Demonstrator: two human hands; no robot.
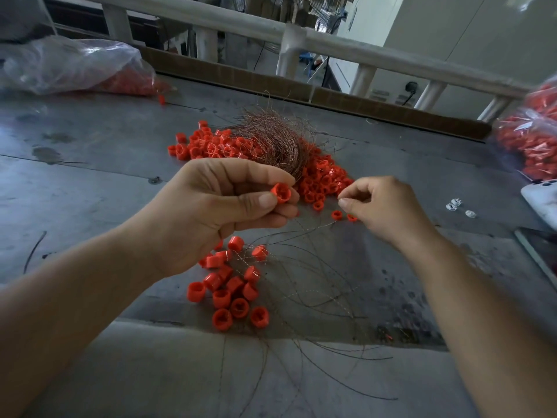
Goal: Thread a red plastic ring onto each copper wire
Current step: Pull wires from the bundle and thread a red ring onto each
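My left hand (217, 206) pinches one red plastic ring (281, 193) between thumb and forefinger, above the grey table. To its right, my right hand (382, 206) pinches a thin copper wire (316, 229) at its tip; the wire runs down and left toward my left hand. A bundle of loose copper wires (271, 137) lies behind the hands on a heap of red rings (319, 176). Below my left hand sits a group of rings with wires through them (235, 285), their wires fanning out toward the near edge.
A clear bag of red rings (75, 67) lies at the far left, another bag (530, 140) at the right edge. Small white parts (455, 205) and a white tray corner (542, 203) sit at the right. A brown board (331, 98) and a white railing border the table's far side.
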